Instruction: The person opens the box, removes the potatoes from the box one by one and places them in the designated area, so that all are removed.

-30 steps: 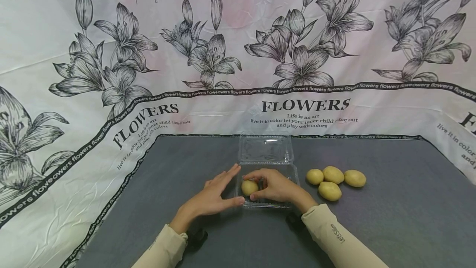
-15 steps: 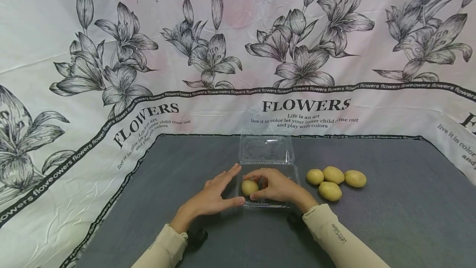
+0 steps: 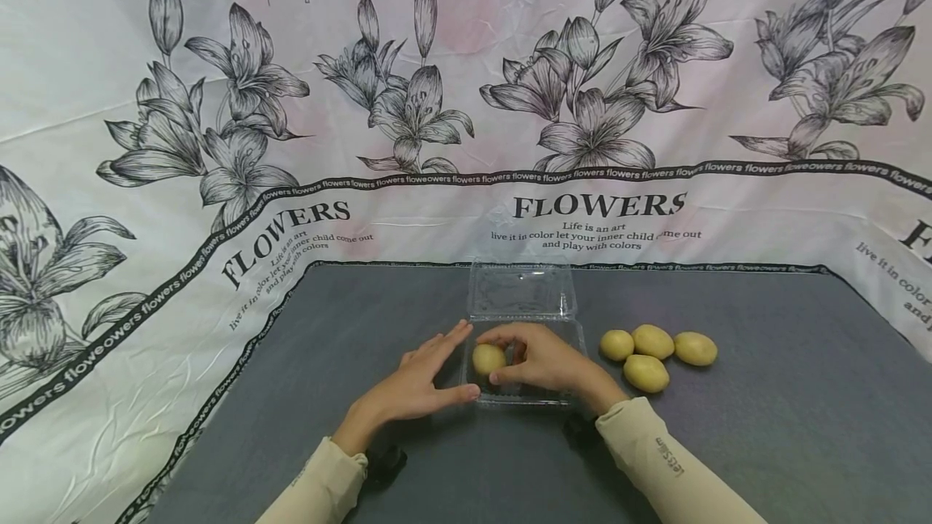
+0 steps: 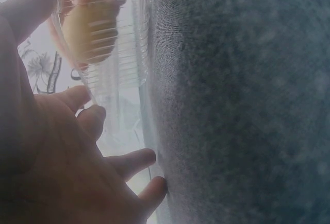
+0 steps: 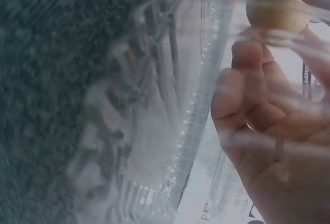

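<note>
A clear plastic clamshell box (image 3: 580, 340) stands on the dark table with its lid (image 3: 520, 293) folded back. My right hand (image 3: 546, 358) reaches over the box and holds a yellow potato (image 3: 489, 360) between thumb and fingertips at the left side. Through the box wall, the right wrist view shows the same potato (image 5: 272, 9) in the fingers, the other fingers loosely bent. My left hand (image 3: 415, 386) lies along the box's left side, fingers extended, thumb at the front left corner. In the left wrist view the left fingertips rest against the ribbed wall (image 4: 126, 54).
Several potatoes (image 3: 646, 373) sit grouped on the grey tabletop (image 3: 764, 427) right of the box. A white flower-printed cloth (image 3: 437, 217) rises behind and at the sides of the table. Dark wrist gear (image 3: 386, 466) shows under the left wrist.
My right hand and the potato in it have shifted slightly up in the head view over the last half second. The left hand, the box and the other potatoes have stayed put.
</note>
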{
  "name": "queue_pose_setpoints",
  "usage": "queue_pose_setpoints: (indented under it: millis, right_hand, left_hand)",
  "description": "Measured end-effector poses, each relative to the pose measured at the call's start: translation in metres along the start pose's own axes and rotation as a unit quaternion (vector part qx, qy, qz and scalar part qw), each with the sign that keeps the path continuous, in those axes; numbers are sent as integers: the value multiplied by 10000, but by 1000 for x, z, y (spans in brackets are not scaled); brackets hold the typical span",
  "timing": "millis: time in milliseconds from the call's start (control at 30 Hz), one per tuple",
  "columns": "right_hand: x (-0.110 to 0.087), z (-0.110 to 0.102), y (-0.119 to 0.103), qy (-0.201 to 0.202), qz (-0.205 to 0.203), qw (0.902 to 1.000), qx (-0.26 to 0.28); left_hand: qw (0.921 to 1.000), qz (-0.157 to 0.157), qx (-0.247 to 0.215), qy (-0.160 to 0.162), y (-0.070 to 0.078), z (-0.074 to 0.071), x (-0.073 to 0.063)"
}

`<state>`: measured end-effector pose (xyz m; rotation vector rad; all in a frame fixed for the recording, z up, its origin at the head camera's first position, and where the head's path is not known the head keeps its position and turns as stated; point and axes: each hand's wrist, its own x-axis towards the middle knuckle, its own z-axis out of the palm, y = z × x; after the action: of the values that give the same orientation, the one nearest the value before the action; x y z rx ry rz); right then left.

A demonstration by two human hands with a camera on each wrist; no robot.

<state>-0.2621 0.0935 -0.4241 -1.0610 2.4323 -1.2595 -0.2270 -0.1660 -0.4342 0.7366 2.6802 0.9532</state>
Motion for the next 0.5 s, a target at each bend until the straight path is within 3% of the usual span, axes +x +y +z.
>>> queue_pose_setpoints:
  millis: [500]
  right_hand:
    - [-13, -12, -5, 251, -132, 9996, -89]
  left_hand:
    - [10000, -62, 46, -27, 1, 1, 0]
